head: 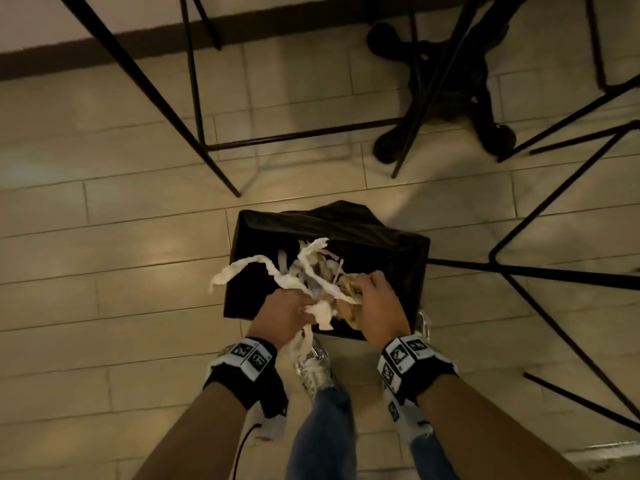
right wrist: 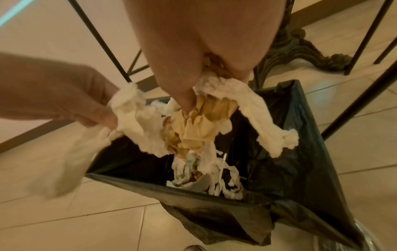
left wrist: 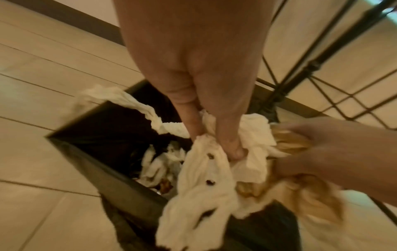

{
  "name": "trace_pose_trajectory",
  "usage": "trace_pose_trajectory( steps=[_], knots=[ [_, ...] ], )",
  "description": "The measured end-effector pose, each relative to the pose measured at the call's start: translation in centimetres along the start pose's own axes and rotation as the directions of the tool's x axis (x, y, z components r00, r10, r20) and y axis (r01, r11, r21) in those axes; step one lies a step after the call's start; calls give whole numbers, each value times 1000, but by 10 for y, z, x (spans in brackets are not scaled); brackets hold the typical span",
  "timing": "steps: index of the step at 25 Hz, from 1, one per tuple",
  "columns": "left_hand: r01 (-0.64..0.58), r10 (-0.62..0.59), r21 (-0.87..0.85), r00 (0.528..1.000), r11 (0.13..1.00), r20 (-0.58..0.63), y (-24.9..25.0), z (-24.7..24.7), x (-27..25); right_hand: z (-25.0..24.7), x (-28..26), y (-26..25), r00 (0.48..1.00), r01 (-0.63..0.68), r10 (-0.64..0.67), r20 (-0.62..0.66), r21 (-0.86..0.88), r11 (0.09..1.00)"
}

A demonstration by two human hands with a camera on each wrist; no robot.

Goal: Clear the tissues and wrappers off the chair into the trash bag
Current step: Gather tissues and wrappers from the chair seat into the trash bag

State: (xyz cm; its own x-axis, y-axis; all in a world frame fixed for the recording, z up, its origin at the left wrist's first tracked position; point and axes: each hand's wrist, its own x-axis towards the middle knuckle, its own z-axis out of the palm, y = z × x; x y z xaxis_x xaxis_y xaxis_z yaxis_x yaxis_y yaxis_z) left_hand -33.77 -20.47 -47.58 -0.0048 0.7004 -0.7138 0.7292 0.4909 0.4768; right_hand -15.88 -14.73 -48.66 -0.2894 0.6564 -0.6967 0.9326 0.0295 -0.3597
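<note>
A black trash bag (head: 381,244) lines a square bin on the floor, with crumpled tissues (right wrist: 204,175) lying inside it. Over its near edge, my left hand (head: 287,317) grips a bundle of white tissues (head: 256,268), and one strip trails out past the bag's left rim. My right hand (head: 377,306) grips a crumpled brown wrapper (head: 348,285) together with more tissue. In the left wrist view the left hand (left wrist: 217,144) pinches stained tissue (left wrist: 204,178). In the right wrist view the right hand (right wrist: 193,84) holds the brown wrapper (right wrist: 204,122) above the bag (right wrist: 290,169). The chair seat is out of view.
Thin black chair legs (head: 145,81) stand beyond the bag and more legs (head: 554,271) cross at its right. An ornate dark table base (head: 446,91) sits at the back right. My shoe (head: 313,368) is just before the bin on the pale tiled floor.
</note>
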Motion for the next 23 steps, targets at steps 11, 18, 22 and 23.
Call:
trace_pose_trajectory(
  steps=[11, 18, 22, 23],
  knots=[
    [29, -37, -102, 997, 994, -75, 7, 40, 46, 16, 42, 65, 990, -140, 141, 1, 128, 982],
    [136, -139, -29, 946, 990, -292, -38, 16, 21, 3, 11, 66, 997, -63, 56, 58, 111, 992],
    [264, -207, 49, 848, 963, -489, -77, -30, -1, -8, -35, 84, 961, -82, 49, 273, 111, 990],
    [329, -260, 70, 844, 942, -468, -84, -36, -2, -10, -50, 95, 952, -103, 72, 297, 91, 991]
  ],
)
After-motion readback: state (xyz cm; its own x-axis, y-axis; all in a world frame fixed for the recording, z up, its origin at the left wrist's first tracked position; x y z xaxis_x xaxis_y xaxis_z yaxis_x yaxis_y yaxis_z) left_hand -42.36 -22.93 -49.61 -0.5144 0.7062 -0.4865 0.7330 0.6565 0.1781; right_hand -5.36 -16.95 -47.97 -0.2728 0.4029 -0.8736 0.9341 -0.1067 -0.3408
